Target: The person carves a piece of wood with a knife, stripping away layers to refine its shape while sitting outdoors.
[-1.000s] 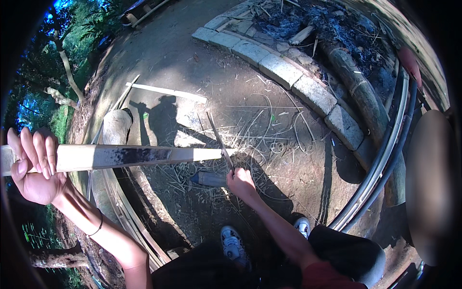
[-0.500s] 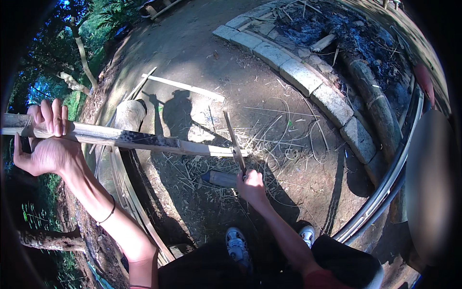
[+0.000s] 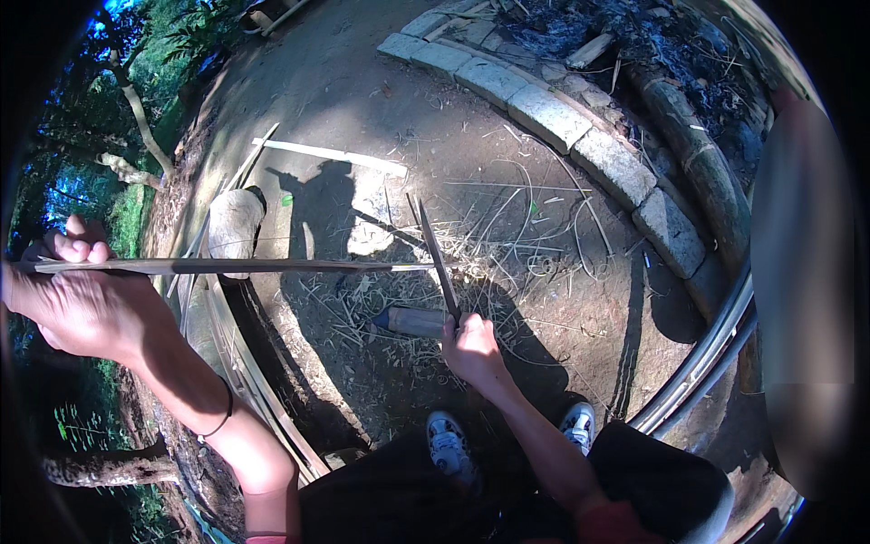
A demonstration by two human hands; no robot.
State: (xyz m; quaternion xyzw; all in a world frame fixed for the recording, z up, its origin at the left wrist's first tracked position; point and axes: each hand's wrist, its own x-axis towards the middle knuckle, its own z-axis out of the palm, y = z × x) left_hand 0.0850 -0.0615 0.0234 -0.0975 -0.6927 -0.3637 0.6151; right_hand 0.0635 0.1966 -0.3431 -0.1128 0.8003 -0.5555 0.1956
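My left hand [image 3: 104,299] is closed around the left end of a long split bamboo strip [image 3: 263,266], which shows its thin edge and lies nearly level across the view. In my right fist [image 3: 475,349] is a knife [image 3: 436,254], its long narrow blade pointing up and away from me. The blade crosses the strip near its far right end and seems to touch it. Just left of my right hand, on the ground, lies a short pale wooden piece with a dark end [image 3: 412,321]. Thin bamboo shavings [image 3: 494,245] are scattered beneath the blade.
A cut log [image 3: 234,222] stands left of centre, with long bamboo strips [image 3: 245,363] lying beside it. Stone blocks [image 3: 544,118] border an ash heap [image 3: 634,45] at the upper right. Bent dark poles [image 3: 698,381] lie at right. My shoes [image 3: 446,444] are below.
The bamboo strip has turned from its broad face to its thin edge as my left hand rolled over. The knife blade stays across its right end, slightly shifted left.
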